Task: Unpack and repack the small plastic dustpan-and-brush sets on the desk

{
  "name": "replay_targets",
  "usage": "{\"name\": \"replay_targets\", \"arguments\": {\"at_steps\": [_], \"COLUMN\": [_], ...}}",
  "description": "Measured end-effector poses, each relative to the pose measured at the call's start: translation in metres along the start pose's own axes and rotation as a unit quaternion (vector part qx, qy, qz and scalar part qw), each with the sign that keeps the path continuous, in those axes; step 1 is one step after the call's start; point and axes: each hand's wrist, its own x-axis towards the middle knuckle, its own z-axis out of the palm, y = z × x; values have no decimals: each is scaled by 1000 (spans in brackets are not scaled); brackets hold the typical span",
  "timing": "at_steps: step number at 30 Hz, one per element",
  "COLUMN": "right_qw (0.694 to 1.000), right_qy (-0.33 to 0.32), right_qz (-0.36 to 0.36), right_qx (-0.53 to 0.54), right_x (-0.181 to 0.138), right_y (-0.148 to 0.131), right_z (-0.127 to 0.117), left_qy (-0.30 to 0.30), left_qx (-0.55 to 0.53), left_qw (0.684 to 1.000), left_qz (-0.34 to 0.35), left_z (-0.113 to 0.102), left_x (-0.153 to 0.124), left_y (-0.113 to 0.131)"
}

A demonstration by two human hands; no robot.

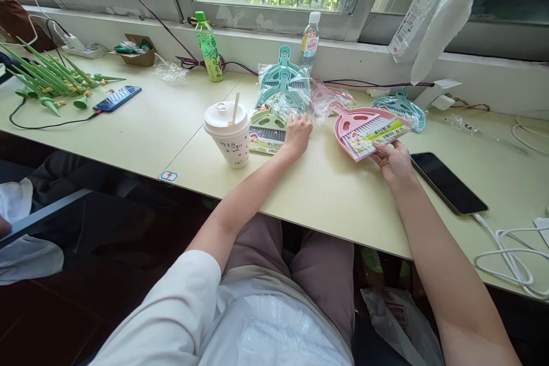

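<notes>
A pink mini dustpan with its brush and a printed card is in my right hand, whose fingers and thumb close on its near edge, tilted just over the table. My left hand is curled at the right side of a green dustpan and brush set, close to crinkled clear plastic. What its fingertips hold, if anything, is hidden. Behind it lie teal dustpan sets in clear wrapping. A wrapped pink set and a wrapped blue-teal set lie farther back.
Left of the green set stands a lidded cup with a straw. Two bottles, green and clear, stand by the window. A charging phone lies at right; another phone and green cone-shaped items are left.
</notes>
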Motion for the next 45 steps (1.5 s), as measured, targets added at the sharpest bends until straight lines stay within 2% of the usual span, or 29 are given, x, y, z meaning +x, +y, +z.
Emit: {"name": "replay_targets", "arguments": {"at_steps": [8,12,17,21,26,30,45], "right_qw": [997,994,989,992,996,997,985], "right_qy": [-49,-89,-101,-109,-77,-68,-160], "right_qz": [-40,-50,-77,-49,8,6,-10], "right_qx": [32,46,74,33,-37,-41,-68], "right_x": [-6,-7,-7,-5,2,6,0], "right_y": [-6,-5,-5,-1,9,11,0], "right_z": [5,7,8,8,4,-2,-4], "left_qy": [24,36,31,28,46,67,144], "left_qx": [-30,26,147,183,165,128,26], "left_qw": [998,998,988,983,985,989,986], "left_qz": [-53,-36,-20,-22,-30,-36,-85], "left_z": [-4,-4,-6,-8,-9,-10,-19], "left_x": [3,5,5,4,4,6,6], "left_y": [-1,-6,-3,0,-3,-5,0]}}
